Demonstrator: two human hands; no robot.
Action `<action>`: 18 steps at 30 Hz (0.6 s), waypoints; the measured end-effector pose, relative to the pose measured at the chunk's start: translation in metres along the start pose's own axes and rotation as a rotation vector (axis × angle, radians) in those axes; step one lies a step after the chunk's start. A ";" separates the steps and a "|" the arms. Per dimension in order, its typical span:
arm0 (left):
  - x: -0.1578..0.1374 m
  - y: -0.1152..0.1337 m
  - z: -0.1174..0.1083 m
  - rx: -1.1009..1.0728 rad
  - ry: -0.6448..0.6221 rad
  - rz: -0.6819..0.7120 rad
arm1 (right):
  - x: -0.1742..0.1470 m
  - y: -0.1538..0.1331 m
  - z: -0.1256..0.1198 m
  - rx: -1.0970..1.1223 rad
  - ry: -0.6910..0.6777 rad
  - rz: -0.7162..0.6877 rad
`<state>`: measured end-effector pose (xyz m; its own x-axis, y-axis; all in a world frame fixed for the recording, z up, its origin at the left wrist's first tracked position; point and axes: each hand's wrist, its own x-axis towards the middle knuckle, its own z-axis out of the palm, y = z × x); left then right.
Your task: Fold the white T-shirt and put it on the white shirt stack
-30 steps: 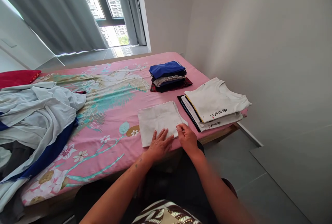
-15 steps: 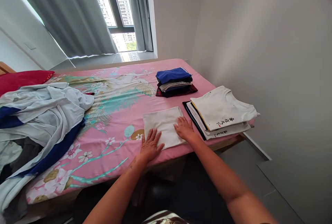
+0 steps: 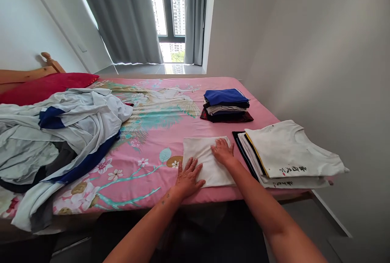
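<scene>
A white folded garment [image 3: 210, 171] lies flat near the front edge of the bed. My left hand [image 3: 189, 177] rests on its left side with the fingers spread. On its upper right part lies my right hand [image 3: 222, 151], palm down and fingers apart. Just right of it is a stack of folded T-shirts [image 3: 283, 149], the top one white with dark lettering. Behind stands a smaller pile of folded clothes [image 3: 226, 102], with a blue piece uppermost.
A loose heap of white, blue and grey clothes [image 3: 88, 121] covers the bed's left side. Beyond it lies a red pillow [image 3: 61, 84] by the wooden headboard [image 3: 24, 75]. The bed has a pink floral sheet [image 3: 146, 145]. Grey curtains [image 3: 124, 19] flank the window.
The camera view has turned to the left, so everything sits further right. Both hands stay flat on the white garment, the right hand shifted slightly inward from its right edge.
</scene>
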<state>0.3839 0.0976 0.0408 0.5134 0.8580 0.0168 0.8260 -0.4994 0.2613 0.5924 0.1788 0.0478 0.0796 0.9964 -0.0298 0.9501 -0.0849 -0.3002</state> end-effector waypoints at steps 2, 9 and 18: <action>0.001 0.001 0.000 -0.001 0.028 -0.028 | -0.002 -0.023 0.000 0.071 0.056 -0.220; -0.001 0.000 0.019 -0.052 0.046 -0.076 | 0.003 -0.080 0.033 0.136 -0.290 -0.616; -0.014 0.001 0.015 -0.205 0.148 -0.206 | 0.033 -0.097 0.026 0.023 -0.162 -0.460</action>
<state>0.3813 0.0828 0.0263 0.2890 0.9540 0.0793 0.8374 -0.2921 0.4620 0.4952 0.2197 0.0514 -0.3967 0.9172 -0.0367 0.8685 0.3621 -0.3384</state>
